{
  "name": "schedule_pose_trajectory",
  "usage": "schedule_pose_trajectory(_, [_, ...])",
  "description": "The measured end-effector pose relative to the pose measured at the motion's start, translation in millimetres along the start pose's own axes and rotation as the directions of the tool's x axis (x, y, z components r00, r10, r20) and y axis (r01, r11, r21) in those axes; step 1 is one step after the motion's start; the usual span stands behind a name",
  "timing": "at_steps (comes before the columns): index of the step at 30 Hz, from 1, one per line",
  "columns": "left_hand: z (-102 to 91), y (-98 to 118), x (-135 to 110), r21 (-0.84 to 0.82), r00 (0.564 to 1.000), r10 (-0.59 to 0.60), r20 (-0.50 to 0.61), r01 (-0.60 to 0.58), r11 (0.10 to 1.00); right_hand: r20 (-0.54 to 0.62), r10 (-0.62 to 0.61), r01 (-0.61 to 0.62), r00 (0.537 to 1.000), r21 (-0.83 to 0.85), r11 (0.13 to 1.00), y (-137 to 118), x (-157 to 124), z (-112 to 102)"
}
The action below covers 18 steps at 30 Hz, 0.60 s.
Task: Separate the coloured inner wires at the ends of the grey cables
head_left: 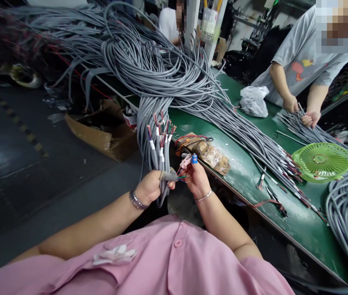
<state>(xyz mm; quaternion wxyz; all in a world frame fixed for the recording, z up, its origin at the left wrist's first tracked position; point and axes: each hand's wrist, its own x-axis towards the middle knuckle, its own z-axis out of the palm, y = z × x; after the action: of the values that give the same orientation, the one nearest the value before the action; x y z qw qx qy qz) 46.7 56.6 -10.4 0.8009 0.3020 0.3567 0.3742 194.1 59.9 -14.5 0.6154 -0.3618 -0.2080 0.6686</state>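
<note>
My left hand (pixel 151 186) is closed around a bundle of grey cables (pixel 161 157). White sleeves and stripped, coloured wire ends show at the bundle's top. One grey cable end (pixel 169 176) lies crosswise in the grip, its thin coloured wires (pixel 182 177) fanned out to the right. Just beside those wires, my right hand (pixel 199 180) has its fingers bent around a small pink clip-like piece (pixel 185 161). A blue cover (pixel 194 158) sits on the thumb tip. Whether the right fingers also touch the wires is hard to make out.
Grey cables lie piled (pixel 161 69) along the green table (pixel 223 135). A tape-wrapped block (pixel 212 153) sits near its edge, a green fan (pixel 323 161) farther right. Across the table, a co-worker's hands (pixel 310 119) hold cables. A cardboard box (pixel 97 135) stands lower left.
</note>
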Motion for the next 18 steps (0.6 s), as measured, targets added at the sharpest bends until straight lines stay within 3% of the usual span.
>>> schedule_pose_trajectory(7, [-2.8,-3.4,1.9,0.015,1.000,0.010,0.005,-0.010,1.000,-0.004,0.055,-0.055,0.998,0.039,0.998,2.9,2.1,-3.7])
schedule_pose_trajectory(12, [0.7,-0.4,-9.6,0.027,0.999,0.023,-0.035,-0.022,0.999,0.006,0.120,-0.120,0.993,0.052,0.991,-0.5,-0.5,-4.2])
schedule_pose_trajectory(18, [3.5,1.0,-17.8,-0.008,0.996,0.044,-0.074,-0.045,0.999,0.056,0.048,-0.049,0.997,0.013,0.999,-4.9,-7.6,0.7])
